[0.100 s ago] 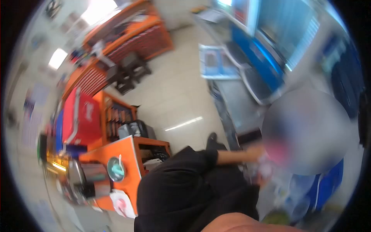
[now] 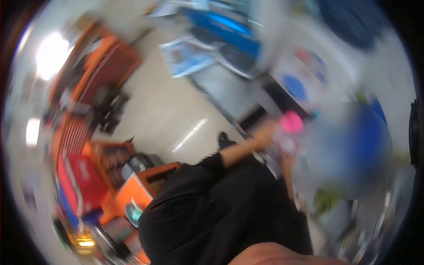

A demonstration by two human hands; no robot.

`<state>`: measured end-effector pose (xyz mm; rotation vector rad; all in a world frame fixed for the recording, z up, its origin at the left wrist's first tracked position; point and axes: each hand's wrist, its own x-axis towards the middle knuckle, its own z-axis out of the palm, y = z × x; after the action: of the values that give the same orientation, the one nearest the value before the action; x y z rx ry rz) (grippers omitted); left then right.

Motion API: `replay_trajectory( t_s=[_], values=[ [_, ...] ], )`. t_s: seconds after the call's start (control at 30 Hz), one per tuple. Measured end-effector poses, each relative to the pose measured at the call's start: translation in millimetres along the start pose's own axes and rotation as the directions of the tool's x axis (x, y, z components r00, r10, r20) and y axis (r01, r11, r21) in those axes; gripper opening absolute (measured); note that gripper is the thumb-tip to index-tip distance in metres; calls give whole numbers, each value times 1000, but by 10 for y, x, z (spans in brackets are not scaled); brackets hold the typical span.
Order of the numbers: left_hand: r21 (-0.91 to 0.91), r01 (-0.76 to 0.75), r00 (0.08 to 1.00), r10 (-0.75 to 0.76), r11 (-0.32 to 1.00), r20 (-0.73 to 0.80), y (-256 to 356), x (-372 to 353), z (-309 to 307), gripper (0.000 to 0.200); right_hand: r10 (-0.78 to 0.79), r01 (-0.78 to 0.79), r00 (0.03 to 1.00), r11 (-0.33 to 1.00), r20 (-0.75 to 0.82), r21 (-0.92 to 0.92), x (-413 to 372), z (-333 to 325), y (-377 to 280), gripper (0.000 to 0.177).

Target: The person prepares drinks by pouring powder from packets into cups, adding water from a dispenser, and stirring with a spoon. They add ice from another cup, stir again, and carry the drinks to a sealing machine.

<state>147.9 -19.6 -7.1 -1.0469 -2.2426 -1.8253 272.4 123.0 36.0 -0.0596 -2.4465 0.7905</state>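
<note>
My left hand [image 2: 265, 136] reaches in from a black sleeve and meets a pale, partly see-through thing [image 2: 286, 140] with a rounded bright pink part [image 2: 292, 122] at its top. Blur hides its exact kind. My right hand [image 2: 288, 155] comes up from below and is close against the same pale thing. The fingers of both hands are smeared; the left appears closed on the thing, while the right's grip cannot be made out. Both hands are beside a grey counter [image 2: 225, 90].
A blue-and-white printed sheet [image 2: 187, 56] lies at the counter's far end. A blurred round patch [image 2: 349, 152] covers part of the right side. Leftward are an orange table [image 2: 132, 192], a teal-filled bowl [image 2: 132, 214], a red box [image 2: 86, 181] and dark stools [image 2: 108, 108].
The whole view has swung, so the room has shifted left. The pink part now shows more plainly between the hands, and the right forearm has become clearer.
</note>
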Motion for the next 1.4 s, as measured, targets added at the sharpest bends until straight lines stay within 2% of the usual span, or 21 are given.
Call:
replay_trajectory(
  t_s=[0.03,0.07,0.2,0.3,0.33,0.4,0.6,0.73,0.8,0.87,0.9,0.93,1.0,1.03,1.1,1.13,1.23,1.27,1.3,1.33,1.4],
  values=[
    [-57,304,944,-292,951,154,-186,-1048,-185,73,464,-467,882,835,84,292,-999,387,-196,63],
    [-54,276,958,-270,960,98,-64,-1605,-635,78,392,-397,918,909,62,129,-1662,764,-89,73],
    [322,133,958,-205,937,202,-342,-2203,-1396,89,441,-417,897,867,-31,274,-2471,1708,-500,72],
    [304,34,955,-121,952,272,-180,-2215,-1177,95,495,-444,868,752,26,488,-2693,1365,-393,79],
    [226,85,941,-153,970,302,-476,-2362,-1262,95,545,-512,837,754,43,412,-2671,1374,-555,79],
    [192,48,948,-105,980,300,-577,-2328,-1177,96,467,-419,884,769,23,482,-2541,1291,-658,76],
    [203,176,915,-236,963,327,-631,-2258,-1214,98,530,-495,845,725,72,479,-2533,1619,-566,87],
    [313,11,902,-144,950,407,-119,-2016,-1532,105,575,-535,817,783,-42,317,-2719,1573,-675,80],
    [326,-37,937,-81,945,341,78,-1860,-1706,93,685,-672,727,696,48,254,-3123,1446,-533,79],
    [197,-50,949,-15,979,314,191,-1580,-1921,77,847,-727,531,452,7,517,-3138,914,-747,55],
    [172,-109,967,64,979,248,371,-1353,-1953,53,855,-753,515,486,-63,444,-3140,569,-732,43],
    [179,-251,941,197,951,274,578,-1044,-1981,45,857,-780,499,507,-124,366,-3094,236,-709,32],
    [162,-415,872,340,895,353,1050,-421,-1875,32,724,-762,525,634,-447,132,-2775,-360,-655,20],
    [140,-446,840,360,884,406,1260,-146,-1753,28,745,-792,474,594,-469,143,-2429,-666,-691,21],
    [119,-661,684,529,741,502,1474,421,-1320,33,604,-650,600,750,-524,121,-1918,-1024,-401,20],
    [201,-718,642,524,667,560,1434,647,-1028,35,542,-590,679,804,-495,72,-1531,-1187,-385,20],
    [472,-822,561,315,318,765,1047,1250,-245,45,312,-327,888,945,-337,16,-473,-1313,-115,22],
    [491,-811,578,307,318,756,993,1437,-55,45,239,-256,942,966,-235,-46,-166,-1309,68,20],
    [497,-798,509,-62,341,859,952,1597,103,49,171,-183,977,979,-131,-93,62,-1251,199,18],
    [509,-783,351,-422,359,836,898,1688,207,53,163,-167,980,985,-110,-29,239,-1145,242,16],
    [489,-798,312,-454,352,835,649,1763,300,62,149,-143,984,988,-95,60,493,-1016,325,15]
  ],
)
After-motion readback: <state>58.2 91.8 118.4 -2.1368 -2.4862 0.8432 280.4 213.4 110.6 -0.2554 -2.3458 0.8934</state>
